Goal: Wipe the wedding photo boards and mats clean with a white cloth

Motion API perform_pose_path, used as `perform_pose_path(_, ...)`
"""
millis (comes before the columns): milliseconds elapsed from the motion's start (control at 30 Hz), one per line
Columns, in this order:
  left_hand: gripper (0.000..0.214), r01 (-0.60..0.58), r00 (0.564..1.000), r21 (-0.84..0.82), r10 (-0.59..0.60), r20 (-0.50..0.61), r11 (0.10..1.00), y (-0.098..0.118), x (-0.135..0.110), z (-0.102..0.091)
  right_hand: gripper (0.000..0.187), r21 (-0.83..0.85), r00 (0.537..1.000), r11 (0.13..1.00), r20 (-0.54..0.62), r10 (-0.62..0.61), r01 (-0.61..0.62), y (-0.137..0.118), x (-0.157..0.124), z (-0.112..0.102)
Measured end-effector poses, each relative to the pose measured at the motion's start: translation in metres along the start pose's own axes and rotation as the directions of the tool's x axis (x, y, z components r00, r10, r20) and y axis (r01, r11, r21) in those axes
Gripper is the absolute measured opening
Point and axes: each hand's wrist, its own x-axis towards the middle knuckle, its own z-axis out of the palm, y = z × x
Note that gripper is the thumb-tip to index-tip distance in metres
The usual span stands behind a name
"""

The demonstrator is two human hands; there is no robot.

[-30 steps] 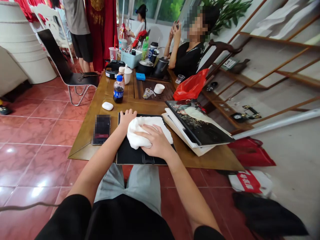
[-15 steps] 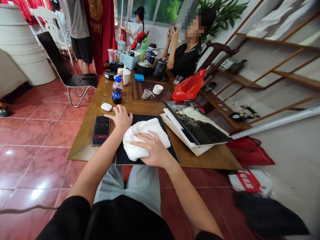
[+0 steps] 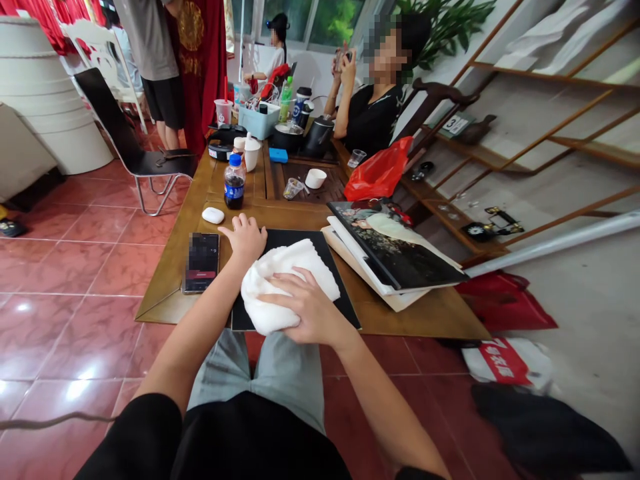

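Observation:
A flat black board (image 3: 327,267) lies at the near edge of the wooden table (image 3: 175,253). A bunched white towel (image 3: 295,270) rests on it. My right hand (image 3: 305,307) presses down on the towel's near part, fingers curled over the cloth. My left hand (image 3: 246,239) lies on the board's far left corner, fingers spread flat, holding the board down. A phone (image 3: 202,261) sits just left of the board, and a white earbud case (image 3: 213,215) lies beyond it.
A stack of large photo albums (image 3: 395,253) lies right of the board. Farther along stand a cola bottle (image 3: 234,181), cups, a red bag (image 3: 379,172) and a tea set. A person sits at the far right; others stand behind. A black chair (image 3: 130,140) stands left.
My right hand has dragged the towel toward me and left across the board. My left hand came off the towel and now rests flat on the board's far left corner.

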Motion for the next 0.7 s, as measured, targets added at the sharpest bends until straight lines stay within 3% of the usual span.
perform_pose_path(233, 0.045, -0.055, 0.998, 0.002, 0.055, 0.004, 0.998, 0.000, 0.000, -0.002, 0.067, 0.044, 0.983, 0.988, 0.102, -0.155, 0.151, -0.030, -0.020, 0.002)
perform_pose_path(300, 0.044, -0.086, 0.996, 0.000, 0.086, 0.005, 0.996, 0.000, 0.000, -0.003, 0.064, 0.056, 0.983, 0.981, 0.009, -0.185, 0.184, -0.027, -0.028, 0.000)
perform_pose_path(400, 0.042, -0.115, 0.993, -0.009, 0.115, 0.012, 0.993, 0.000, 0.000, -0.005, 0.064, 0.075, 0.950, 0.982, -0.276, -0.148, 0.174, -0.009, -0.041, -0.011)
perform_pose_path(500, 0.042, -0.117, 0.993, -0.007, 0.118, 0.029, 0.993, 0.000, 0.000, -0.005, 0.061, 0.002, 0.840, 1.000, -0.542, -0.015, 0.019, 0.015, -0.046, -0.029)
perform_pose_path(600, 0.043, -0.104, 0.994, -0.007, 0.104, 0.042, 0.995, 0.001, -0.001, -0.004, 0.056, -0.099, 0.700, 0.975, -0.711, 0.070, -0.198, 0.038, -0.036, -0.047)
perform_pose_path(667, 0.043, -0.093, 0.995, -0.012, 0.093, 0.046, 0.996, 0.001, -0.001, -0.004, 0.055, -0.135, 0.669, 0.944, -0.735, 0.109, -0.302, 0.052, -0.022, -0.056)
perform_pose_path(700, 0.043, -0.090, 0.995, -0.016, 0.090, 0.047, 0.996, 0.001, -0.001, -0.004, 0.054, -0.156, 0.688, 0.924, -0.712, 0.140, -0.349, 0.059, -0.013, -0.058)
